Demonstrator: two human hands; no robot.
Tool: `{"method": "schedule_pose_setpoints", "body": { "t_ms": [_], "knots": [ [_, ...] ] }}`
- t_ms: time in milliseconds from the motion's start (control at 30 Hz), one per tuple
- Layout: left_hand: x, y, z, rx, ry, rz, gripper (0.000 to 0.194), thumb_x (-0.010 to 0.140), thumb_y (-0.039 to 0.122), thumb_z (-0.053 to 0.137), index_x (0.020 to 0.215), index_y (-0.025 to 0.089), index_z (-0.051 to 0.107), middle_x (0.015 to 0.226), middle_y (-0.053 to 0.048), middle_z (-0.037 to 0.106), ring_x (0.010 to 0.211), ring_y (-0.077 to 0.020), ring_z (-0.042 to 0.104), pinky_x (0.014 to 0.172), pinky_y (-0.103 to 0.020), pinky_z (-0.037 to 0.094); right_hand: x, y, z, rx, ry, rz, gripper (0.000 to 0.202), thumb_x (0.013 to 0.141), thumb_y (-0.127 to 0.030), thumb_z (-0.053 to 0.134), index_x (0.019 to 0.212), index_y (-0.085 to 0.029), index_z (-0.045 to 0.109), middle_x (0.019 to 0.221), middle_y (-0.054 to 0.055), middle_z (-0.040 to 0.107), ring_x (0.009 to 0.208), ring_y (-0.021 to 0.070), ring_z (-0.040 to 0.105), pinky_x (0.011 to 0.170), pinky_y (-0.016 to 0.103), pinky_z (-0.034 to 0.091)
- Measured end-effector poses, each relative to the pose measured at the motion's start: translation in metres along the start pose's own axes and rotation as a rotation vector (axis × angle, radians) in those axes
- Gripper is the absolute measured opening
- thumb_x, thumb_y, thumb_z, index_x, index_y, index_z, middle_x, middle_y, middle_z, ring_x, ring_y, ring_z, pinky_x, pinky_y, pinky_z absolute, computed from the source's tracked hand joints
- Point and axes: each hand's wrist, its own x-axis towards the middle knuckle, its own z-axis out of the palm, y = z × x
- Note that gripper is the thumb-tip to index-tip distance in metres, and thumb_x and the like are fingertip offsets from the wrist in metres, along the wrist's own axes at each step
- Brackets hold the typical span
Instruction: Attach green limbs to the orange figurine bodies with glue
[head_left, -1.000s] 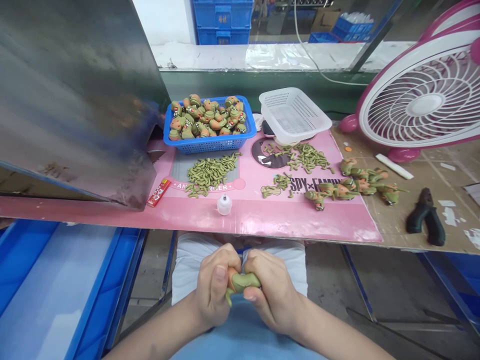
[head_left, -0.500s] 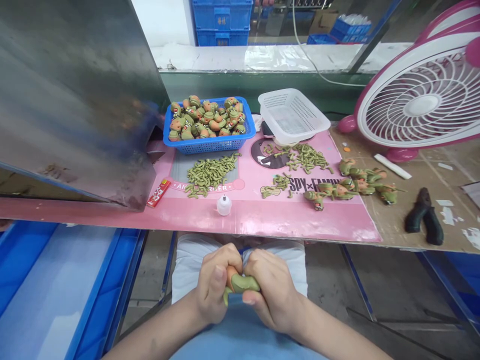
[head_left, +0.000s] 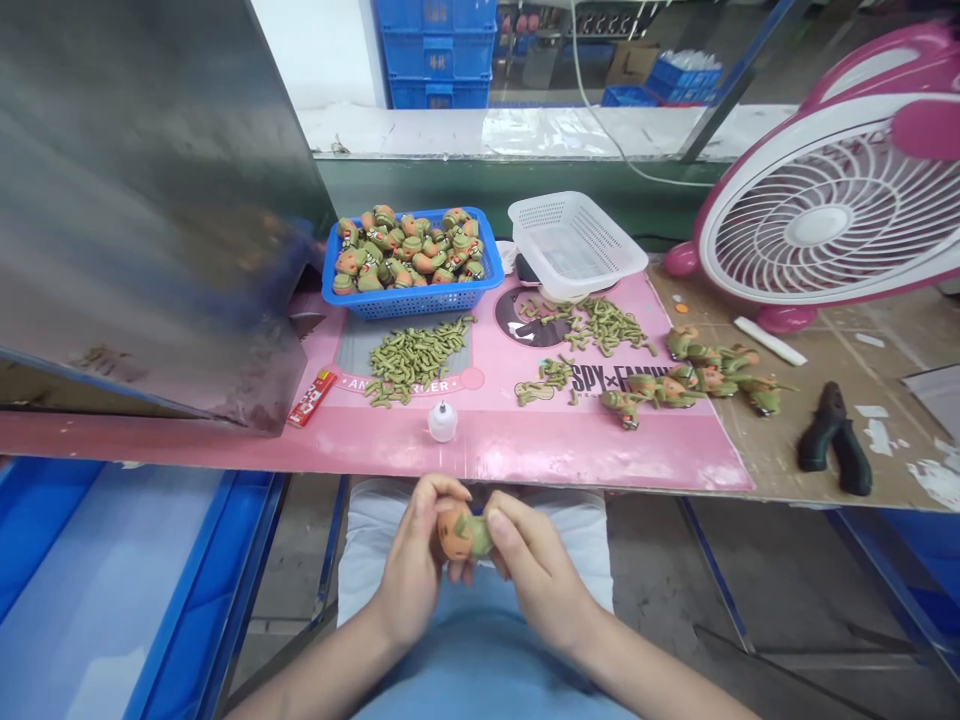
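Note:
Between my hands, above my lap, is a small green-and-orange figurine (head_left: pixel 459 532). My left hand (head_left: pixel 416 560) cups its orange end, with the fingers wrapped behind it. On the green end, my right hand (head_left: pixel 529 560) pinches with thumb and fingers. Just beyond, near the table's front edge, stands a small white bottle (head_left: pixel 442 422) with a thin tip. Behind the bottle lies a pile of small green curved pieces (head_left: pixel 416 358). A blue basket (head_left: pixel 412 302) at the back holds many similar figurines. More small green pieces (head_left: pixel 607 325) lie to the right.
Several figurines (head_left: pixel 675 385) lie in a group at right, beside black-handled pliers (head_left: pixel 834 440) and a pink-and-white fan (head_left: pixel 821 225). A white basket (head_left: pixel 574 240) stands behind. A red packet (head_left: pixel 311 398) lies near the metal box (head_left: pixel 150 200) at left.
The figurine has been turned, so its orange face end now shows. My left hand has loosened from a tight fist to a cupped hold. The view has shifted slightly.

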Motion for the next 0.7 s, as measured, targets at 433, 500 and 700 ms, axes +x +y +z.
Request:
{"method": "schedule_pose_setpoints", "body": {
  "t_ms": [433,500,700],
  "knots": [
    [-0.019,0.001,-0.013,-0.135,0.210,-0.006,0.027,0.071,0.043,0.065,0.089,0.023,0.058,0.060,0.003,0.062,0.042,-0.0053,0.049,0.040,-0.014,0.040,0.055,0.036,-0.008,-0.310,0.299,-0.093,0.040,0.071,-0.042,0.052,0.098,-0.013,0.049,0.101,0.017,0.054,0.093,0.0271,0.049,0.082,0.044,0.039],
    [-0.021,0.005,-0.014,-0.124,0.215,0.005,0.028,0.070,0.042,0.067,0.089,0.023,0.059,0.063,0.003,0.062,0.044,-0.0057,0.051,0.041,-0.015,0.041,0.073,0.040,-0.001,-0.333,0.267,-0.129,0.045,0.063,-0.033,0.058,0.103,-0.015,0.049,0.108,0.016,0.053,0.100,0.0293,0.045,0.088,0.047,0.035],
    [-0.028,0.012,-0.017,-0.132,0.228,0.003,0.030,0.069,0.041,0.068,0.092,0.024,0.060,0.068,0.002,0.061,0.048,-0.0068,0.051,0.045,-0.017,0.042,0.078,0.039,0.002,-0.301,0.238,-0.141,0.021,0.073,-0.035,0.047,0.087,-0.019,0.047,0.083,0.008,0.054,0.082,0.0249,0.051,0.074,0.042,0.043]
  ]
}}
